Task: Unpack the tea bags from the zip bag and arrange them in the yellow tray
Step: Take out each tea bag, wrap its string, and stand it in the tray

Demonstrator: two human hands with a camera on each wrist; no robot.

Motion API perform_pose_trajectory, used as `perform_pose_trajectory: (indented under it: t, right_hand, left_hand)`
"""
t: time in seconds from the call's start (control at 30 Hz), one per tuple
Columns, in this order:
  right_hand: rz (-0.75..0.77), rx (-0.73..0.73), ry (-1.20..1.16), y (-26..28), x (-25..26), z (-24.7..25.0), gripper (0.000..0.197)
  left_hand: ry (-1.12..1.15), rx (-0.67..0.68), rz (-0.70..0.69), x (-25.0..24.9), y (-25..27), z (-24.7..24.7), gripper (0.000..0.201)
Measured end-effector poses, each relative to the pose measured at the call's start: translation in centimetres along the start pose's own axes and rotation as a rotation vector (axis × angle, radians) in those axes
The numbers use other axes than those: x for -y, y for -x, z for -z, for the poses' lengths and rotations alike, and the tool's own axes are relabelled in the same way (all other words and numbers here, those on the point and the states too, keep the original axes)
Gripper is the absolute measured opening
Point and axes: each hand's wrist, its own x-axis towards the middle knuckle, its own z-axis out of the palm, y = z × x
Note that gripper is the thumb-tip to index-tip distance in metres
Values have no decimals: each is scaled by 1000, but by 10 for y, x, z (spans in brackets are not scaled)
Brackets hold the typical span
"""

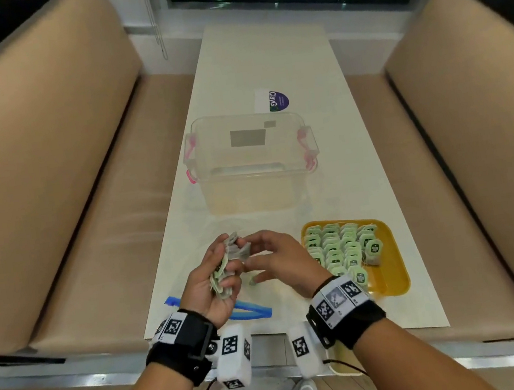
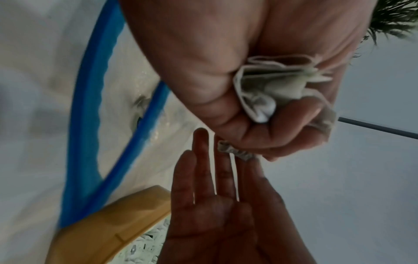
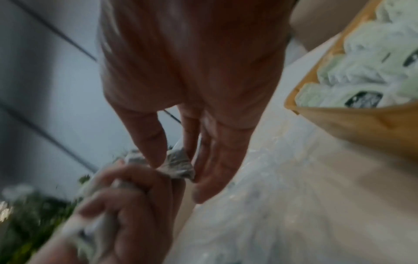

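My left hand grips a bunch of tea bags above the table's near end; the left wrist view shows the crumpled bunch in its curled fingers. From the right, my right hand meets it and pinches one tea bag at the bunch's edge between thumb and fingers. The zip bag, clear with a blue zip strip, lies flat under both hands. The yellow tray stands right of the hands, with several green-tagged tea bags in rows.
A clear plastic box with pink latches stands open mid-table, beyond the hands. A white and purple card lies behind it. Beige benches run along both sides of the narrow table. A small green tag lies below my right hand.
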Motion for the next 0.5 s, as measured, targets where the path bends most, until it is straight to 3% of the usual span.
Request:
perform_pose_trajectory:
  t: [0.17,0.33,0.43,0.5]
  right_hand:
    - [75,-109,68,5,-4,1,12]
    - [118,-208,131,10,-6,12,7]
    - [6,-222,106,6,-9,13,26]
    - [-125,-123,-11,4,-9,11,40]
  left_hand:
    - [-71,-72,-8,10,-15,6,42]
    - [-143,-173,-78,17,-20,8,26]
    - [-143,-167,-60,20,-21,8,32]
    - [-127,-142,-22,22,-22,7,40]
